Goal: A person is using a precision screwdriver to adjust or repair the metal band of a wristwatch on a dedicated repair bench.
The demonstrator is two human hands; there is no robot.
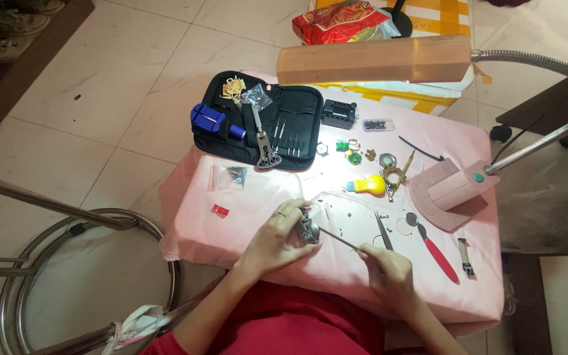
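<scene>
My left hand point(277, 236) grips a metal wristwatch point(308, 228) against the pink tablecloth point(258, 197), a ring on one finger. My right hand point(386, 266) holds a thin metal tool point(338, 238) whose tip touches the watch. Tweezers point(383, 231) lie just beyond my right hand. Small loose parts are scattered on the cloth in front of the watch.
An open black tool case point(258, 121) with a blue tool point(213, 120) lies at the back. A pink gooseneck desk lamp point(451, 190) stands right, its head point(375, 60) over the table. A yellow tool point(369, 185), red-handled tool point(440, 256), small bags and a steel ring stand point(87, 276) are nearby.
</scene>
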